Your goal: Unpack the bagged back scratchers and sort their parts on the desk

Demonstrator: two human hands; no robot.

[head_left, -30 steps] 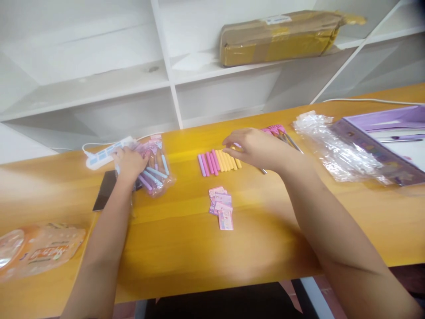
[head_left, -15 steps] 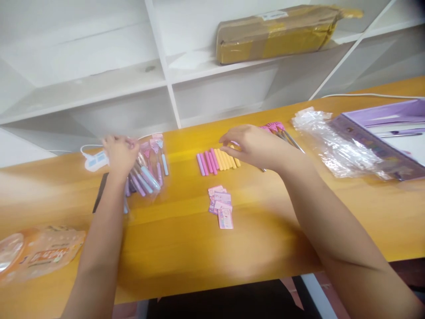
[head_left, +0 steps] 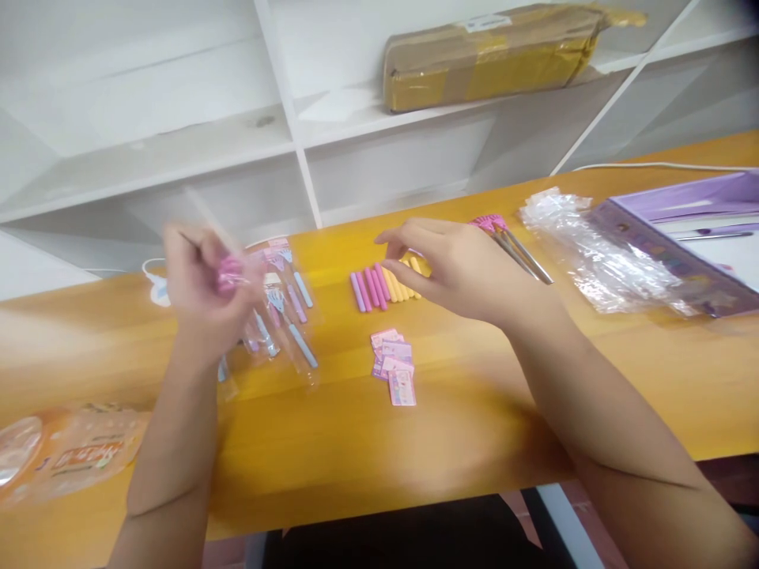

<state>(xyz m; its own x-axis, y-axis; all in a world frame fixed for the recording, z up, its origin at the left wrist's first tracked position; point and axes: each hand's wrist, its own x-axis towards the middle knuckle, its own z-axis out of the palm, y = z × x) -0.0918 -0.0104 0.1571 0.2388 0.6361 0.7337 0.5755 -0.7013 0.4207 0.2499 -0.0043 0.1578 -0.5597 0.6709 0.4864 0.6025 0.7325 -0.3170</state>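
Note:
My left hand (head_left: 205, 288), smeared by motion, is raised over the left side of the table, fingers closed around a pink thing (head_left: 232, 273) whose kind is blurred. A pale streak like clear plastic rises behind it. Beside it lie bagged back scratchers (head_left: 301, 344) with claw-shaped heads and blue or purple handles. My right hand (head_left: 436, 261) hovers open and palm down, fingers apart and bent, by the row of yellow tubes (head_left: 398, 284). Pink and purple tubes (head_left: 371, 288) continue that row. Behind my right wrist are pink claw heads on metal rods (head_left: 510, 245).
Small pink and purple cards (head_left: 400, 387) overlap at mid-table. Crumpled clear bags (head_left: 598, 253) lie beside a purple box (head_left: 670, 261) on the right. An orange and clear pouch (head_left: 83, 450) lies at left. A taped carton (head_left: 492, 59) sits on the white shelf (head_left: 344, 130).
My left hand has lifted off the bagged pile with something pink in it, and some bagged pieces have spread to the right. My right hand has shifted slightly left.

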